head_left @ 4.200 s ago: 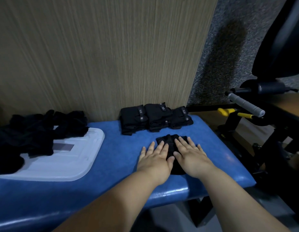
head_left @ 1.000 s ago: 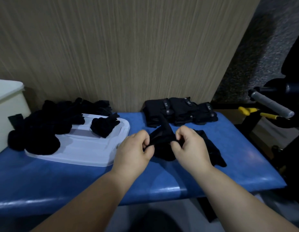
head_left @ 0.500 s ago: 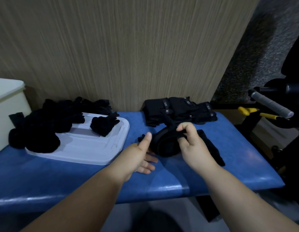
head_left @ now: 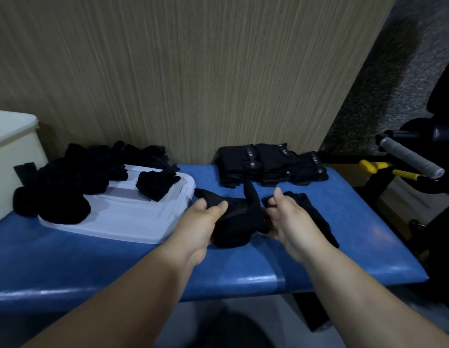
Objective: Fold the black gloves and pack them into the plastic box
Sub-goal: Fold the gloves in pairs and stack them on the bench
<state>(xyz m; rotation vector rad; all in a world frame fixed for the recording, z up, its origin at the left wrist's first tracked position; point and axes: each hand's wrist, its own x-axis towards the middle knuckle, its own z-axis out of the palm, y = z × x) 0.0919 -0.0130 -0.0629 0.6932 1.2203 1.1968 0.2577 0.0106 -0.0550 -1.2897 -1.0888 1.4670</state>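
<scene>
- Left hand [head_left: 200, 222]: half a second back it lay open beside the work, thumb up. Now its grip is closed round the near-left side of the half-folded glove [head_left: 236, 222].
- Right hand [head_left: 288, 222]: has come off the top of the bundle to its right edge. The grip is curled, with thumb and fingers pinching the cloth there.
- The glove sits bunched on the blue table [head_left: 356, 247] between the two hands, with one strap or finger poking up at its far side.
- A second loose glove [head_left: 318, 219] lies flat just right of the right hand.
- Judgement: the two-handed hold suggests the fold is being squared up. Packing has not begun.
- Folded stack [head_left: 268, 164] far, against the wall.
- Unfolded heap [head_left: 67, 182] on the white lid [head_left: 117, 222], left.
- Plastic box [head_left: 12, 151] far left, well apart from the glove.
</scene>
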